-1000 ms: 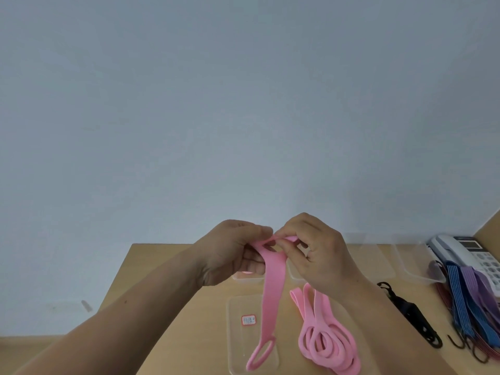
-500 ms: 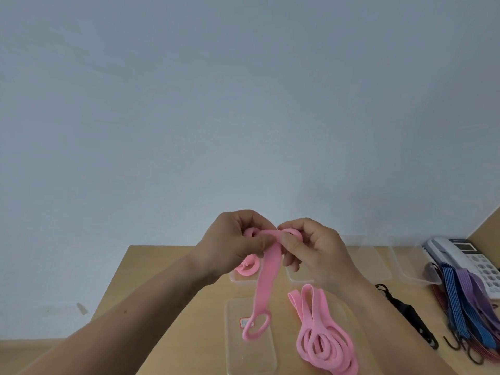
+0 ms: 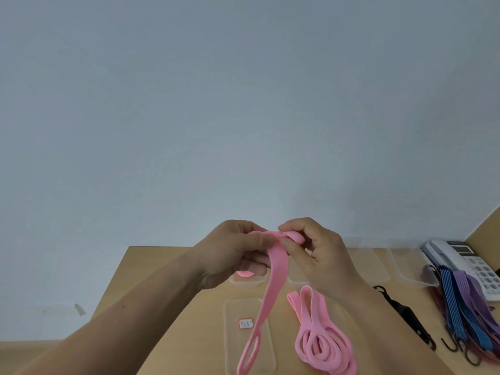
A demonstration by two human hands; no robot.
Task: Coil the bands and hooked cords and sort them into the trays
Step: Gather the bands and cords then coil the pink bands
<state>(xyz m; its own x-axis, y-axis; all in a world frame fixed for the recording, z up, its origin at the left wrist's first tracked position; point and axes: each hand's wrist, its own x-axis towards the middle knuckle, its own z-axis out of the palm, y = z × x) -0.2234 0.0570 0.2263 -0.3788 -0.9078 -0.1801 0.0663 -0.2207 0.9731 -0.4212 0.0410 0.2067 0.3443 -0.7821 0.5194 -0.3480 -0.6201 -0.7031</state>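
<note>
Now | left hand (image 3: 238, 253) and right hand (image 3: 320, 253) both pinch pink band (image 3: 276, 277) | tray label (image 3: 245, 323) writing illegible

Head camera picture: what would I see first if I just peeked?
Two hands meet in the middle: the left hand and right hand pinch a long pink band, its top rolled up, its tail dangling over the table. A heap of pink bands lies just right of that tail, and blue and purple hooked cords sit at the far right.
</note>
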